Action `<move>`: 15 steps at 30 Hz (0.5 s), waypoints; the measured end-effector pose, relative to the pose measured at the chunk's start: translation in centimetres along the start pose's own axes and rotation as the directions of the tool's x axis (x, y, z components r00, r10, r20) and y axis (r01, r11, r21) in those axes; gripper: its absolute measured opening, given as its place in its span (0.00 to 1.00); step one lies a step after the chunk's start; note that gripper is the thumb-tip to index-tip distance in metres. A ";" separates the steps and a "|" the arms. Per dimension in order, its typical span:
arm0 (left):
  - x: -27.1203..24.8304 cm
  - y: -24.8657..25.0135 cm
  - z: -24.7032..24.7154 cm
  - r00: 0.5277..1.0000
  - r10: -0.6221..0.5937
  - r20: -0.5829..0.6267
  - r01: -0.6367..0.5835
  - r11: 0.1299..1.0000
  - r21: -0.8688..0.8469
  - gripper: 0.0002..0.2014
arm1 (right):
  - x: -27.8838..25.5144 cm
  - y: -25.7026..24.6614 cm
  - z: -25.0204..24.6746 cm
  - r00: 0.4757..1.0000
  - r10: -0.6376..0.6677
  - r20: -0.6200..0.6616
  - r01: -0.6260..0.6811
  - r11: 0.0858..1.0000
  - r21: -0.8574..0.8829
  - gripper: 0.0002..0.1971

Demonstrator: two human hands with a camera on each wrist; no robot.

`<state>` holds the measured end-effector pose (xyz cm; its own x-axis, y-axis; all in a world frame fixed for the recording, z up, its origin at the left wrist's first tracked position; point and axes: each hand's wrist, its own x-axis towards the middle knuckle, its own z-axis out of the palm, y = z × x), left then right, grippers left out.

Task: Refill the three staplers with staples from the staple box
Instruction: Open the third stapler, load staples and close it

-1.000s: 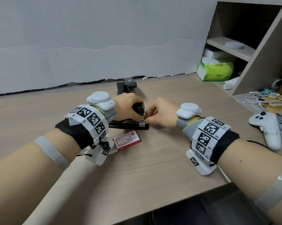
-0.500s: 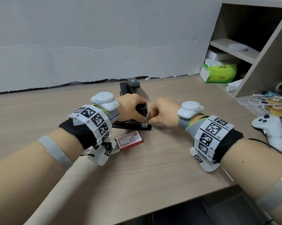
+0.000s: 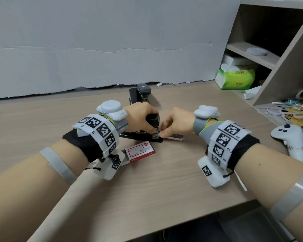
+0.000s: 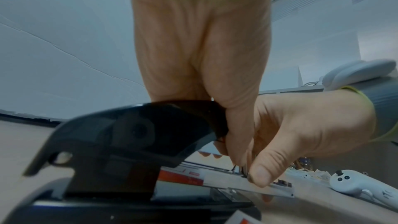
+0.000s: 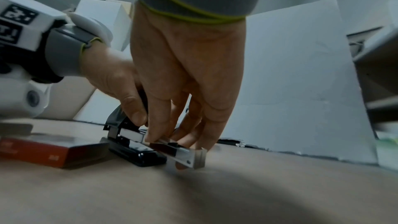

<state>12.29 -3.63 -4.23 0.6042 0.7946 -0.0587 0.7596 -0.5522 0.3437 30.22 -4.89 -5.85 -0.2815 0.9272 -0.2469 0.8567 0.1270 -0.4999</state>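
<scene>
A black stapler lies mid-table, and my left hand grips its raised top from above. Its metal staple tray sticks out to the right of the stapler's front. My right hand pinches that tray near the stapler's nose. In the right wrist view the tray juts toward the camera under my fingertips. The red and white staple box lies just in front of the stapler, beside my left wrist. Two more staplers, one black and one grey, stand behind.
A white game controller lies at the right, near loose cables and papers. A shelf unit with a green tissue pack stands at the back right. A grey wall board runs behind the table.
The metal staple tray now sticks out to the right of the stapler's front; before, it did not show. Both hands have stayed at the stapler.
</scene>
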 end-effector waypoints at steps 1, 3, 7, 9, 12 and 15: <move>-0.1 0.0 0.0 1.000 0.000 0.002 0.000 1.000 -0.010 0.08 | 0.0 0.1 -0.1 0.999 0.031 0.031 -0.032 0.998 0.053 0.09; -0.3 0.0 0.0 1.000 0.002 0.007 -0.002 1.000 -0.031 0.08 | 0.0 0.2 -0.2 0.992 0.085 0.088 -0.095 0.989 0.116 0.12; -0.7 -0.2 -0.2 1.000 0.005 0.015 -0.004 0.997 -0.077 0.08 | 0.4 -0.1 -0.4 0.967 0.141 0.212 -0.190 0.954 0.230 0.09; -0.7 -0.2 -0.2 1.000 0.006 0.016 -0.005 0.996 -0.086 0.09 | 0.6 -0.2 -0.4 0.957 0.166 0.237 -0.230 0.934 0.275 0.10; -0.7 -0.2 -0.2 1.000 0.014 0.007 -0.013 0.996 -0.088 0.08 | 0.3 0.0 -0.4 0.940 0.188 0.285 -0.295 0.868 0.400 0.09; -0.7 -0.3 -0.3 1.000 0.009 0.003 -0.009 0.995 -0.095 0.08 | -0.4 0.3 -0.3 0.915 0.207 0.346 -0.355 0.820 0.449 0.07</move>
<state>11.62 -3.93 -3.99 0.6121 0.7886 -0.0586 0.7278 -0.5328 0.4317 30.70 -5.07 -5.61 -0.2295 0.7530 -0.6167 0.6087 -0.3834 -0.6946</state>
